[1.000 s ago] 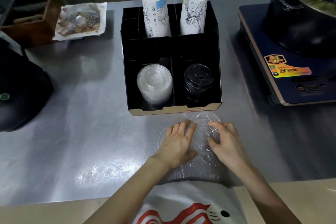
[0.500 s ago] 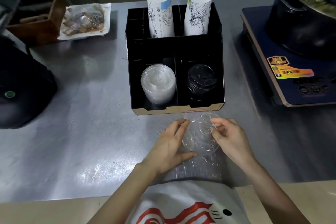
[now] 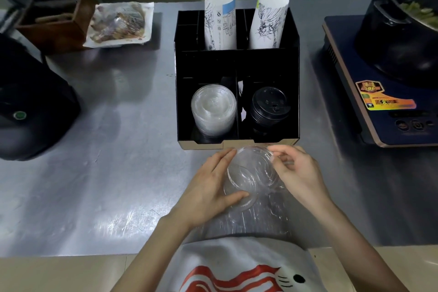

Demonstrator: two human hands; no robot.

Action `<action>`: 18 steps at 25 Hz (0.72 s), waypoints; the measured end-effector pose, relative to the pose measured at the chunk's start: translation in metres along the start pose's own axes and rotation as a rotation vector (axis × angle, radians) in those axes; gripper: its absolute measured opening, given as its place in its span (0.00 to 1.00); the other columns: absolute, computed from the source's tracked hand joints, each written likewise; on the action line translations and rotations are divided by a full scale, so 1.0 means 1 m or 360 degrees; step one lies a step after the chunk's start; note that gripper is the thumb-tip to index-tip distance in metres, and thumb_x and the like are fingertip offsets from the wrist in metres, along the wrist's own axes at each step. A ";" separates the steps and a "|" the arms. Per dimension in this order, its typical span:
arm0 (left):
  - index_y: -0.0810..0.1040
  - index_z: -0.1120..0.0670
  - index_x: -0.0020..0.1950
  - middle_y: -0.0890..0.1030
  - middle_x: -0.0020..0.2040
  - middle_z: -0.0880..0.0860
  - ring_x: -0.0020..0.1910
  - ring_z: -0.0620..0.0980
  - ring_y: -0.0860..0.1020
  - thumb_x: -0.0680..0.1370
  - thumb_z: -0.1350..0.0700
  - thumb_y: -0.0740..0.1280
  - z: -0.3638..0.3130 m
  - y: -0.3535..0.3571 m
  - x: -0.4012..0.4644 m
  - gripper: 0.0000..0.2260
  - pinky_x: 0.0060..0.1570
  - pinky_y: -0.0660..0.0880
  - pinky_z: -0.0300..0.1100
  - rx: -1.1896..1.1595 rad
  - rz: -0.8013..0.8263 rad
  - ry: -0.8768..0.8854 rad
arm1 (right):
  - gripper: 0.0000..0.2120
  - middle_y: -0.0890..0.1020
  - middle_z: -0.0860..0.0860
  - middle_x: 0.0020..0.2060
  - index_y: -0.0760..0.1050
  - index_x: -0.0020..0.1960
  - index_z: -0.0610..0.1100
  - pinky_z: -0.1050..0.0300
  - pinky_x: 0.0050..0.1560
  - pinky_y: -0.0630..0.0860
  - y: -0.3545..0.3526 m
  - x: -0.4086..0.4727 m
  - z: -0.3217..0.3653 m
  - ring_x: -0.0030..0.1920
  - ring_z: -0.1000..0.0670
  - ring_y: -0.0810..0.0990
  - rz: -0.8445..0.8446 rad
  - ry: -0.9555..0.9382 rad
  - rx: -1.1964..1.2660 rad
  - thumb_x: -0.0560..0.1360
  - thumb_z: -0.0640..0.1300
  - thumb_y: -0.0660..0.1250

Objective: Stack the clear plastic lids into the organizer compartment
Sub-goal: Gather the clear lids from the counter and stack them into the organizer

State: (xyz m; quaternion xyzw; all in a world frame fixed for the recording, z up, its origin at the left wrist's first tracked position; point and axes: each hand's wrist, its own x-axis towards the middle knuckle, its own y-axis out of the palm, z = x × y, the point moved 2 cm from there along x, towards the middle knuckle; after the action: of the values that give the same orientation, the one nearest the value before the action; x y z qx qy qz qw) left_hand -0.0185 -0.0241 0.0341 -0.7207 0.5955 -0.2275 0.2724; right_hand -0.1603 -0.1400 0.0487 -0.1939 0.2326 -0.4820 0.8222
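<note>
A small stack of clear plastic lids is held tilted just in front of the black organizer. My left hand grips the stack's left side, thumb under its near rim. My right hand pinches the far right rim. A stack of clear lids stands in the organizer's front left compartment. Black lids fill the front right one. A crinkled clear plastic wrapper lies on the steel counter under my hands.
Two stacks of paper cups stand in the organizer's rear compartments. An induction cooker with a black pot is at right. A black appliance sits at left, a wooden box and wrapped food tray behind it.
Both hands have lifted the clear lids off the counter and tipped them up, moving them a little nearer the organizer's front edge.
</note>
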 end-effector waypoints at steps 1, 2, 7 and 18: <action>0.60 0.53 0.70 0.65 0.66 0.49 0.63 0.50 0.69 0.67 0.41 0.66 0.001 -0.004 0.000 0.36 0.64 0.62 0.40 -0.0010 -0.0024 0.0018 | 0.09 0.76 0.53 0.42 0.78 0.49 0.48 0.77 0.41 0.71 0.001 0.003 0.004 0.38 0.59 0.76 0.0001 -0.0015 0.0020 0.72 0.38 0.64; 0.60 0.53 0.70 0.64 0.66 0.48 0.63 0.49 0.68 0.68 0.40 0.65 0.002 -0.007 0.000 0.35 0.64 0.62 0.39 -0.0015 -0.0053 0.0041 | 0.09 0.75 0.54 0.41 0.78 0.49 0.48 0.78 0.41 0.70 0.003 0.005 0.009 0.37 0.60 0.76 0.0000 -0.0038 0.0041 0.72 0.38 0.64; 0.61 0.55 0.69 0.62 0.67 0.48 0.65 0.41 0.61 0.69 0.41 0.63 0.009 -0.031 0.009 0.33 0.64 0.54 0.28 0.0067 -0.0229 0.0052 | 0.10 0.74 0.59 0.40 0.78 0.49 0.49 0.74 0.41 0.72 0.012 0.026 0.040 0.37 0.64 0.74 0.0011 -0.0186 0.0128 0.72 0.38 0.64; 0.64 0.60 0.67 0.69 0.66 0.60 0.60 0.51 0.63 0.68 0.40 0.61 0.028 -0.065 0.048 0.34 0.59 0.62 0.49 0.0339 -0.0418 -0.0060 | 0.14 0.72 0.55 0.48 0.74 0.58 0.47 0.75 0.40 0.69 0.029 0.067 0.084 0.37 0.62 0.72 0.0128 -0.0372 -0.0103 0.73 0.37 0.62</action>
State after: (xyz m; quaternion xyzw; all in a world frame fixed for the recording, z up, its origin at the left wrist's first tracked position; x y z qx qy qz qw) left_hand 0.0570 -0.0581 0.0565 -0.7635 0.4636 -0.3093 0.3263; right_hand -0.0631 -0.1774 0.0885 -0.2657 0.1582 -0.4151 0.8556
